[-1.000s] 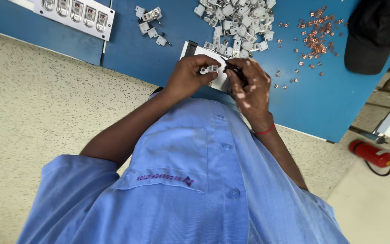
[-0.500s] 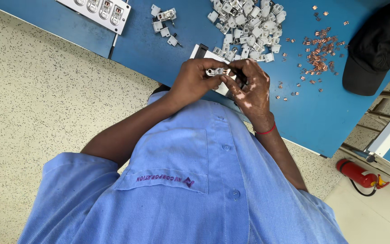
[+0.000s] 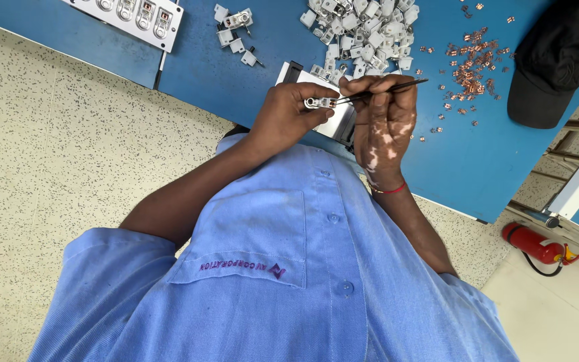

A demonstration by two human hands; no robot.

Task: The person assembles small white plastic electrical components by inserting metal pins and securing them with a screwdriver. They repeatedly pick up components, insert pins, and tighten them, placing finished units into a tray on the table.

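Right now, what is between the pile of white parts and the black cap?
In the head view, scattered small copper pieces lie on the blue table between the white parts pile and the black cap.

The white switch plate and the pile of white parts are cut off by the top edge. The hands hide most of the white block beneath them.

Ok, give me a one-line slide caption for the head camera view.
Left hand holds a small white part while right hand works thin tweezers into it above a blue table.
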